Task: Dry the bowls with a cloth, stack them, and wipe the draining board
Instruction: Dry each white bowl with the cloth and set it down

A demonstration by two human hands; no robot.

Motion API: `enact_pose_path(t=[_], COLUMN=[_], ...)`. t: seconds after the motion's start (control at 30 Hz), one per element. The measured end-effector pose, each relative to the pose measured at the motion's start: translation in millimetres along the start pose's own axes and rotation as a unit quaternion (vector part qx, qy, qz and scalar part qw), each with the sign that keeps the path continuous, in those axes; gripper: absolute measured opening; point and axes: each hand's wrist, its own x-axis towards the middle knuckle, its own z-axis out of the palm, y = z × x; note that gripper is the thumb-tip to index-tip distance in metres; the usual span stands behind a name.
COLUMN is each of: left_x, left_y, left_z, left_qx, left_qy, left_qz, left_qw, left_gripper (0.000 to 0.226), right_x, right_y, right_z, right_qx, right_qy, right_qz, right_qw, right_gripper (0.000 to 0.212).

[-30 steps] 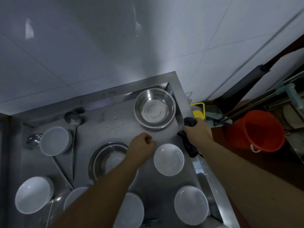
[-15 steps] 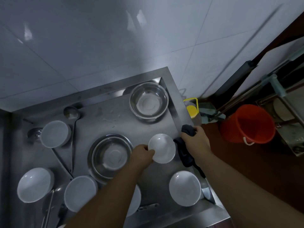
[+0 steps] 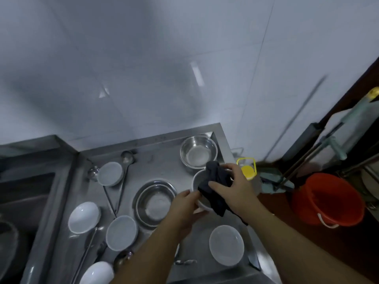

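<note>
My left hand [image 3: 185, 208] grips a small white bowl [image 3: 197, 182] by its near rim, lifted above the steel draining board [image 3: 160, 160]. My right hand [image 3: 231, 185] presses a dark cloth [image 3: 215, 181] into the bowl; the cloth covers most of its inside and hangs over the near edge. Several other white bowls lie on the board, among them one at the front right [image 3: 226, 244], one at the front middle [image 3: 121, 232] and one at the back left [image 3: 110, 173]. Two steel bowls stand there too, one in the far corner [image 3: 198, 151], one in the middle [image 3: 154, 202].
Ladles [image 3: 127, 158] and long utensils lie between the bowls on the left. A dark sink [image 3: 18, 201] lies left of the board. Right of the board, on the floor, stand a yellow-lidded container [image 3: 248, 171], an orange bucket [image 3: 326, 199] and mop handles. A tiled wall rises behind.
My left hand took the white bowl by its rim and lifted it off the board. My right hand brought the dark cloth from the board's right edge into the bowl.
</note>
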Motion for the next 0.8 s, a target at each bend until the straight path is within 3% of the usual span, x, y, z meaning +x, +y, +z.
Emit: enact_pose_path(t=[0.27, 0.43, 0.6, 0.8], left_x=[-96.1, -135.9, -155.6, -175.5], left_y=[33.0, 39.2, 37.7, 56.3], left_z=[15.5, 14.2, 15.3, 5.5], left_qx=[-0.085, -0.090, -0.108, -0.164], left_qy=[-0.046, -0.106, -0.144, -0.185], left_qz=[0.116, 0.142, 0.154, 0.188], left_qw=[0.988, 0.980, 0.971, 0.950], left_gripper=[0.054, 0.057, 0.087, 0.077], right_x=[-57.2, -92.5, -115.7, -112.9], right_y=[-69.6, -97.5, -116.9, -156.3], right_z=[-21.9, -29.9, -34.8, -27.5], right_qx=[-0.086, -0.090, -0.126, -0.217], right_qy=[-0.044, -0.053, -0.079, -0.145], right_qz=[-0.212, -0.292, -0.355, -0.400], right_qw=[0.973, 0.951, 0.923, 0.878], right_gripper=[0.051, 0.052, 0.050, 0.046])
